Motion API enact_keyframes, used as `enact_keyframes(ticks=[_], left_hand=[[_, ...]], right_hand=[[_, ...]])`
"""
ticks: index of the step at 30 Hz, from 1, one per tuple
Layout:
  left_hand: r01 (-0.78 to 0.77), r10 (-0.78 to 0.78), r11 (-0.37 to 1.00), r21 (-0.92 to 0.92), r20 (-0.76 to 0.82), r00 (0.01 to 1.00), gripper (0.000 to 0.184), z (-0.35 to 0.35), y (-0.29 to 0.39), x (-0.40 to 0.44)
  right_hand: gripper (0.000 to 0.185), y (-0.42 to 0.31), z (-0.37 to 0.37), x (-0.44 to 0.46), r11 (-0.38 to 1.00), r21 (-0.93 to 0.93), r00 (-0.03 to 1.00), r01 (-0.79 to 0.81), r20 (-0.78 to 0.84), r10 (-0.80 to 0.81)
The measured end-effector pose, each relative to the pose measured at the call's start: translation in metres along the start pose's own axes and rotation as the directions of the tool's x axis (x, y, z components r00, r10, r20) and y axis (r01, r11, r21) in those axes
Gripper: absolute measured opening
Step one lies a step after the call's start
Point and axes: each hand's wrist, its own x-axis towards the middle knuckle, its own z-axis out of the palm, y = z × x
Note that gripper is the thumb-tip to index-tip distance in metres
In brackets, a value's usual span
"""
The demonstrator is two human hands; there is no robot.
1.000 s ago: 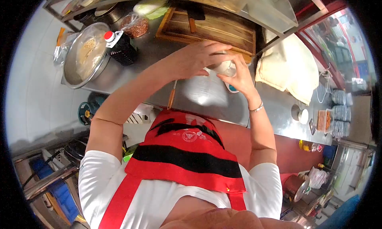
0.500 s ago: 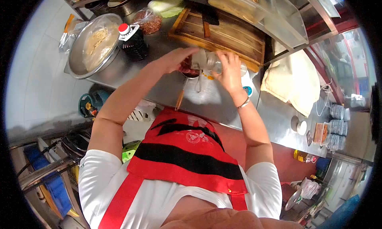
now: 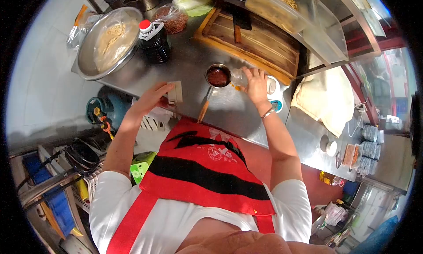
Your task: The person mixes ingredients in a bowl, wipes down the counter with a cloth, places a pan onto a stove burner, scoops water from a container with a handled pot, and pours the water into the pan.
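My left hand (image 3: 153, 98) is at the counter's front edge, its fingertips on a pale rectangular piece (image 3: 176, 92) that I cannot identify more closely. My right hand (image 3: 255, 87) wraps round a clear jar (image 3: 238, 77), which lies tilted with its left end at the rim of a small pan (image 3: 218, 76). Dark reddish-brown contents fill the pan, and its wooden handle (image 3: 204, 110) points toward my apron. Partly behind my right hand stands a white kitchen scale (image 3: 276, 95) with a blue display.
A wooden board (image 3: 260, 42) with a dark-bladed knife (image 3: 238, 33) lies behind the pan. At left stand a metal bowl (image 3: 83, 62) and a dark jug (image 3: 155, 46) with a red cap. A cream cloth (image 3: 324, 97) lies right; a metal shelf hangs overhead.
My left hand has moved away from the jar, left and toward me, with the pale piece now at its fingertips. The right hand still holds the jar; the pan is now uncovered to view.
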Motion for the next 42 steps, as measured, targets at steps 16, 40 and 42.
enact_keyframes(ticks=[16, 40, 42], left_hand=[[-0.006, -0.007, 0.997, -0.082, -0.157, 0.988, 0.055, -0.022, -0.039, -0.034], [-0.398, 0.505, 0.769, 0.501, -0.093, 0.858, 0.06, 0.021, 0.025, -0.024], [-0.45, 0.593, 0.656, 0.606, -0.044, 0.804, 0.063, 0.036, 0.043, -0.028]], right_hand=[[0.044, -0.02, 0.004, 0.04, 0.887, -0.384, 0.964, 0.256, 0.163, -0.208], [0.076, -0.067, -0.017, 0.006, 0.871, 0.491, 0.99, 0.002, -0.126, 0.069], [0.073, -0.1, -0.026, -0.007, 0.78, 0.62, 0.991, 0.084, -0.135, 0.001]])
